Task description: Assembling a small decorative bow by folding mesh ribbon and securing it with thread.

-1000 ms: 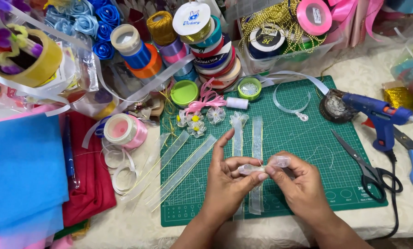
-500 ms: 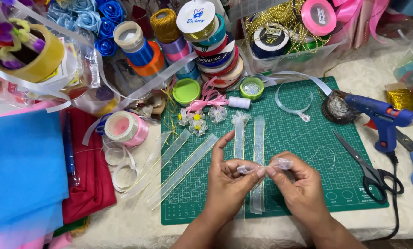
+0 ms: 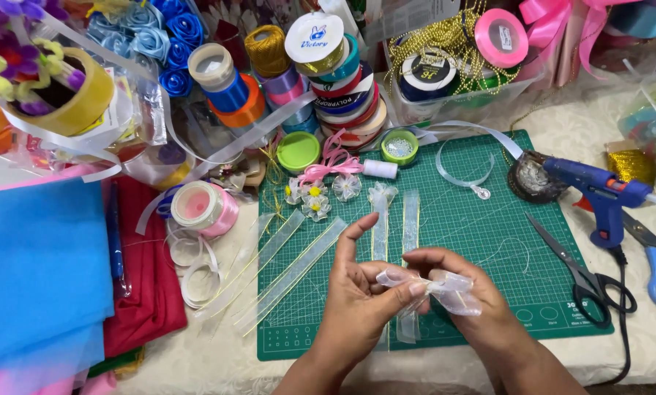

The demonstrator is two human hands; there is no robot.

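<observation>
Both hands work over the near part of the green gridded cutting mat [image 3: 489,241]. Left hand [image 3: 361,296] pinches the middle of a sheer white organza ribbon piece folded into loops [image 3: 434,289] between thumb and forefinger tips, index finger raised. Right hand [image 3: 463,292] has its fingers closed round the loops on the far side. The ribbon is held just above the mat, not resting on it.

Risks, as judged:
- The fabric is thin and slippery; a slack pinch would let the folds spring open.
- Loose tail hangs toward the flat sheer ribbon strips with gold edges [image 3: 375,234]; it may snag or drag them out of line.
- The black-handled scissors [image 3: 580,274] lie near the right wrist; an outward sweep of the right hand could strike them.
- The blue glue gun [image 3: 598,194] stands further right, its cord trailing over the worktop edge.

Room: bare mat between hands and scissors. Left side is crowded: ribbon strips, then a pink ribbon spool [image 3: 200,208]. Far edge is packed with stacked spools.
</observation>
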